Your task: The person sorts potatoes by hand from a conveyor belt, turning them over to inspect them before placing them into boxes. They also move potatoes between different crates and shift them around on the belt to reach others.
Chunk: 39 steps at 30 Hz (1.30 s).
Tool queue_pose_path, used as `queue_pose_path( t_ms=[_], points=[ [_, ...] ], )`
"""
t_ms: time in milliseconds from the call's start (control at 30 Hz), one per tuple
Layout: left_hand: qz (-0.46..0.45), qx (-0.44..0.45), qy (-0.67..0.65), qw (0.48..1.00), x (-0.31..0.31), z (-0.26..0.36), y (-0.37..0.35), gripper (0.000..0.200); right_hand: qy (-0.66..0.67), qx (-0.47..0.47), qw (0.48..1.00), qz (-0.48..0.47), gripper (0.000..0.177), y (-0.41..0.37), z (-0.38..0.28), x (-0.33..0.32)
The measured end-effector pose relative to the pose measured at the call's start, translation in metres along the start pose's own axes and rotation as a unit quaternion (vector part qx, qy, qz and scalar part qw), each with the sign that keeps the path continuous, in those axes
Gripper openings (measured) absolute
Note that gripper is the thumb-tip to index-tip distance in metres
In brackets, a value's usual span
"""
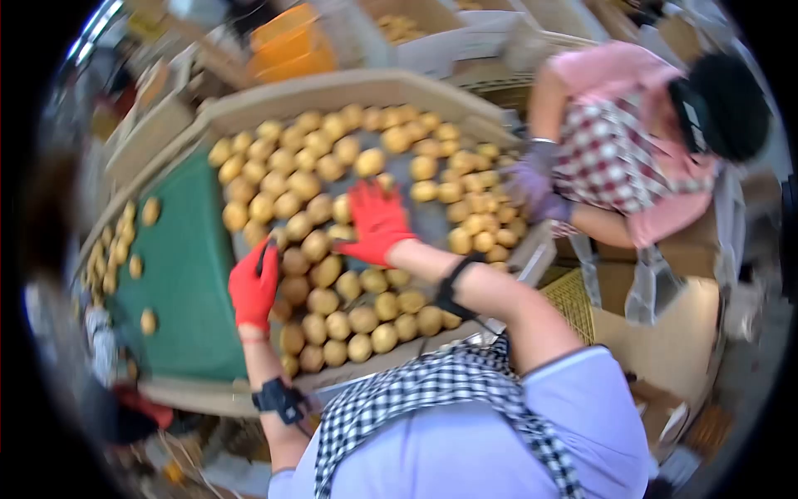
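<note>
Many round yellow-brown fruits (303, 185) lie spread on a grey sorting surface (416, 218). My right hand (376, 220), in a red glove, rests palm down among them near the middle, its fingers spread and touching fruits. At the left edge of the fruits is my left hand (254, 284), also red-gloved, beside the green belt (187, 274). Its fingers are bent together near the thumb, and a dark patch shows at the fingertips. Whether it holds anything is hard to make out.
A co-worker (623, 141) in purple gloves reaches in at the right edge. Raised walls (332, 87) border the surface. Orange crates (291, 46) stand behind. More fruits (108, 249) lie at the far left, and a yellow basket (572, 303) is at the right.
</note>
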<state>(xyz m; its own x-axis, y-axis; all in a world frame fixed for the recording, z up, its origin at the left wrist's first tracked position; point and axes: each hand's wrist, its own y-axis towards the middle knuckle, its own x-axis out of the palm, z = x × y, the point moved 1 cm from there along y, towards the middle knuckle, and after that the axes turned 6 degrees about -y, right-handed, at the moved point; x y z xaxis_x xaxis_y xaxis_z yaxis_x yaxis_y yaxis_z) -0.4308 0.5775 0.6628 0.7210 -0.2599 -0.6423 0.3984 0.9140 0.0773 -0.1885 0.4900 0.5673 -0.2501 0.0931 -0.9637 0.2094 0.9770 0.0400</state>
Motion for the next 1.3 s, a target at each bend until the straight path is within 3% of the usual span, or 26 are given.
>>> queue_pose_path(
  t_ms=[33,100,167,367,467,700,767,833,900,967,1033,1067,1100,1167,1200,1267,1300],
  points=[
    [0.050,0.000,-0.039,0.998,-0.008,-0.007,0.000,0.033,-0.023,-0.054,0.996,-0.070,0.109,-0.023,0.003,-0.026],
    [0.082,-0.089,-0.062,0.991,-0.026,0.014,-0.001,0.033,-0.025,-0.133,0.990,-0.052,0.099,-0.064,0.020,-0.034],
    [0.101,-0.108,-0.054,0.987,-0.029,0.006,0.004,0.033,-0.046,-0.094,0.982,-0.158,0.097,-0.083,0.040,-0.052],
    [0.090,-0.140,-0.042,0.985,-0.027,-0.009,0.007,0.035,-0.038,-0.008,0.967,-0.251,0.095,-0.126,0.078,-0.058],
    [0.070,-0.161,-0.018,0.984,-0.029,-0.005,0.007,0.035,-0.082,-0.025,0.975,-0.203,0.095,-0.134,0.077,-0.051],
    [0.077,-0.172,-0.041,0.981,-0.027,-0.009,0.005,0.035,0.023,0.008,0.994,-0.111,0.090,-0.109,0.035,-0.033],
    [0.069,-0.188,-0.023,0.980,-0.028,-0.004,0.005,0.035,-0.053,-0.114,0.985,-0.120,0.087,-0.105,0.025,-0.029],
    [0.062,-0.183,-0.015,0.981,-0.028,-0.005,0.003,0.036,-0.063,-0.124,0.981,-0.135,0.084,-0.085,0.053,-0.031],
    [0.060,-0.189,-0.013,0.980,-0.027,-0.009,0.003,0.037,-0.112,-0.040,0.981,-0.156,0.090,-0.063,0.088,-0.036],
    [0.054,-0.195,-0.016,0.979,-0.024,-0.011,0.002,0.038,-0.166,-0.017,0.970,-0.176,0.096,-0.066,0.096,-0.022],
    [0.041,-0.182,-0.007,0.982,-0.021,-0.011,0.002,0.039,-0.044,0.037,0.993,-0.102,0.102,-0.085,0.074,-0.004],
    [0.040,-0.183,-0.012,0.982,-0.020,-0.009,0.003,0.039,-0.046,0.024,0.992,-0.117,0.106,-0.098,0.063,-0.001],
    [0.030,-0.186,-0.004,0.982,-0.019,-0.008,0.004,0.039,-0.024,0.006,0.994,-0.105,0.102,-0.108,0.059,-0.002],
    [0.012,-0.191,0.005,0.982,-0.018,-0.010,0.002,0.039,-0.091,-0.042,0.976,-0.195,0.089,-0.115,0.070,-0.019],
    [0.012,-0.189,0.001,0.982,-0.017,-0.011,0.002,0.040,-0.091,-0.039,0.975,-0.197,0.089,-0.118,0.082,-0.017],
    [0.012,-0.187,-0.004,0.982,-0.015,-0.009,0.003,0.040,0.070,-0.045,0.996,-0.045,0.074,-0.111,0.108,-0.012],
    [0.007,-0.184,0.005,0.983,-0.013,-0.009,0.002,0.040,0.069,-0.041,0.996,-0.046,0.074,-0.097,0.112,-0.013]
  ],
)
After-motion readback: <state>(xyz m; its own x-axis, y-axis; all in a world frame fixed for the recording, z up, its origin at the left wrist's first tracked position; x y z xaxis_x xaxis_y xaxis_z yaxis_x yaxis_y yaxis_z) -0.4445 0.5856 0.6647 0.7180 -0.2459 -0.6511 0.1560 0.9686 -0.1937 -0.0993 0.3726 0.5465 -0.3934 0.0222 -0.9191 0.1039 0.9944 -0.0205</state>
